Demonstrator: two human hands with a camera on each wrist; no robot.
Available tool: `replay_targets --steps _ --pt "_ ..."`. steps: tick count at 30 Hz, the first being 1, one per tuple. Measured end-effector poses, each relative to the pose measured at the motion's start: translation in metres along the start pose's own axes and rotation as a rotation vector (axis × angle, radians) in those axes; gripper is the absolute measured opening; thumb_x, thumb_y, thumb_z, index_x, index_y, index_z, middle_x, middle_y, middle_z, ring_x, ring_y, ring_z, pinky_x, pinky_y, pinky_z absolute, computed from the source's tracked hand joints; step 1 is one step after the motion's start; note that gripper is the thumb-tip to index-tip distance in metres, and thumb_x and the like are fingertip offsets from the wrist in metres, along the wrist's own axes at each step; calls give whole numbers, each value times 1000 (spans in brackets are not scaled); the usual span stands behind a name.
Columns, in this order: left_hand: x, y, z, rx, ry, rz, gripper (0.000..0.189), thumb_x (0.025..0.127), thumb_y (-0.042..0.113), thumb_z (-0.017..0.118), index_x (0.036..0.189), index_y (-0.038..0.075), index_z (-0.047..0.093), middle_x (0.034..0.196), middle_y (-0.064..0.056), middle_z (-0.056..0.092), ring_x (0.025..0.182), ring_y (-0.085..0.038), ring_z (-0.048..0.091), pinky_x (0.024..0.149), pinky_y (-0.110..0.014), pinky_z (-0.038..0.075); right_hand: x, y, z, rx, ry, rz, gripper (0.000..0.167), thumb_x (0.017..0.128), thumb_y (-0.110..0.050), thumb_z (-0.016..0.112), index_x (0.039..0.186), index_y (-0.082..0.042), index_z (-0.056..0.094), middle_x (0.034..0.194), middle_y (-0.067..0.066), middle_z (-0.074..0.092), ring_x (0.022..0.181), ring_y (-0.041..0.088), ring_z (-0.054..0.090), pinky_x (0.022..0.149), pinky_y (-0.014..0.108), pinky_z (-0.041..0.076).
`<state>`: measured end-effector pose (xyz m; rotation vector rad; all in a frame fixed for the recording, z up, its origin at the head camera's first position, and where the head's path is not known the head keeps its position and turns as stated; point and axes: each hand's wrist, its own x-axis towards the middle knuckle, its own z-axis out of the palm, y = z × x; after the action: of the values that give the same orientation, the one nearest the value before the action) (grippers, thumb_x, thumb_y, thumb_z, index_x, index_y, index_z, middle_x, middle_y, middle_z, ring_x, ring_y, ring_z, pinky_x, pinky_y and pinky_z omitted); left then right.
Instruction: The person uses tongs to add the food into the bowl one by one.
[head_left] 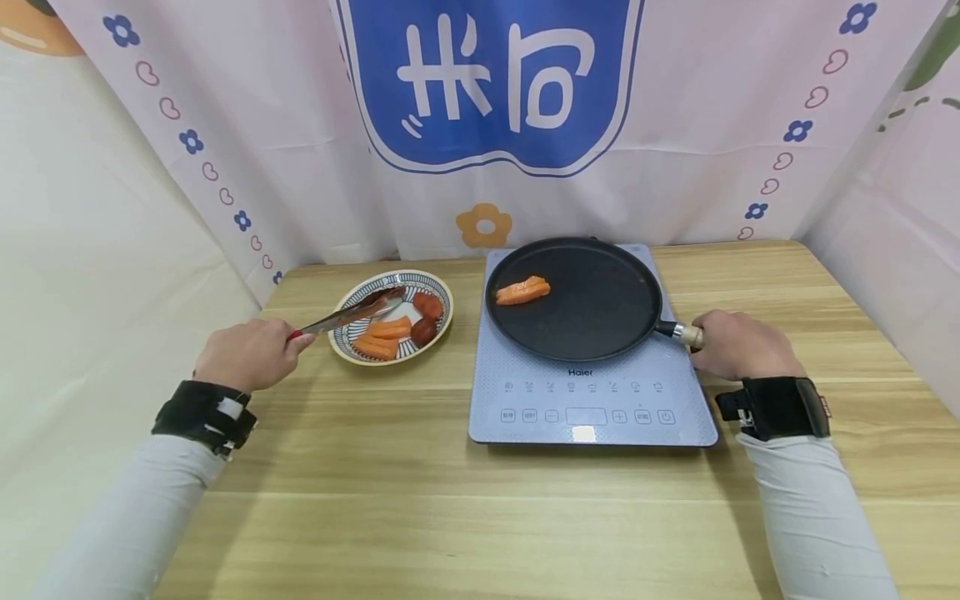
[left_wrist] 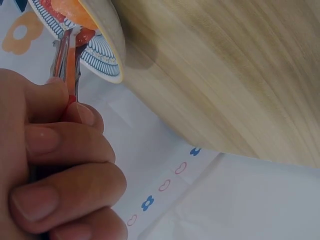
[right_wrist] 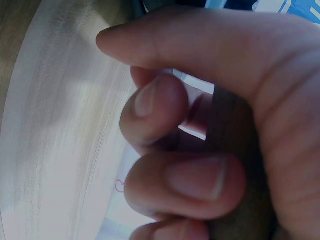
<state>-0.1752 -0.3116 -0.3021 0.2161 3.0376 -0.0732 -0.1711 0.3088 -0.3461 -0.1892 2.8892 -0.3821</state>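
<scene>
My left hand [head_left: 251, 354] holds a pair of metal tongs [head_left: 348, 317] with red at the grip, fingers curled round it in the left wrist view. The tongs reach over a patterned bowl [head_left: 341, 343], their tips inside its rim. In the bowl lie orange food strips [head_left: 377, 347] and reddish-brown rounded pieces [head_left: 423, 332]. My right hand [head_left: 742, 346] grips the wooden handle [head_left: 692, 336] of a flat black pan [head_left: 592, 308], and most of the handle is hidden in the hand. One orange strip [head_left: 522, 290] lies at the pan's left side.
Beneath the pan is a light blue induction cooker [head_left: 517, 367] with touch keys along its front. Both stand on a wood-grain table [head_left: 360, 500]. A printed cloth [head_left: 300, 125] hangs behind the table, right along its back edge.
</scene>
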Motion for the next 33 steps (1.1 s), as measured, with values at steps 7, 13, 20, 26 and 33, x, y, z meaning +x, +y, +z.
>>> replay_targets --steps 7,13,20,26,33 --pt "0 0 1 3 9 1 44 110 45 48 87 12 68 66 -2 51 63 -23 53 51 -41 40 1 0 1 2 -3 0 21 89 -15 67 75 -14 52 67 2 46 63 22 50 55 36 36" --pt "-1 1 0 6 3 0 44 110 45 48 87 13 68 66 -2 51 63 -23 53 51 -41 40 1 0 0 1 -10 3 22 89 -15 67 74 -14 51 67 1 46 63 22 50 56 35 36" --pt "-1 1 -2 9 4 0 44 110 44 48 87 13 68 65 -2 51 63 -23 53 51 -42 40 0 -1 0 0 -14 6 21 89 -15 67 73 -13 52 67 1 46 63 21 51 55 35 36" --pt "0 2 -2 14 1 -1 43 110 44 48 87 13 68 66 -2 51 64 -23 54 52 -42 40 0 -1 0 2 -20 15 22 89 -15 67 72 -13 52 66 1 46 62 21 51 54 35 36" --pt "0 2 -1 8 -1 -4 43 109 44 48 86 14 68 65 -2 51 64 -22 54 51 -40 39 0 -1 0 1 -19 10 21 88 -15 67 73 -13 53 66 1 47 62 21 51 54 35 36"
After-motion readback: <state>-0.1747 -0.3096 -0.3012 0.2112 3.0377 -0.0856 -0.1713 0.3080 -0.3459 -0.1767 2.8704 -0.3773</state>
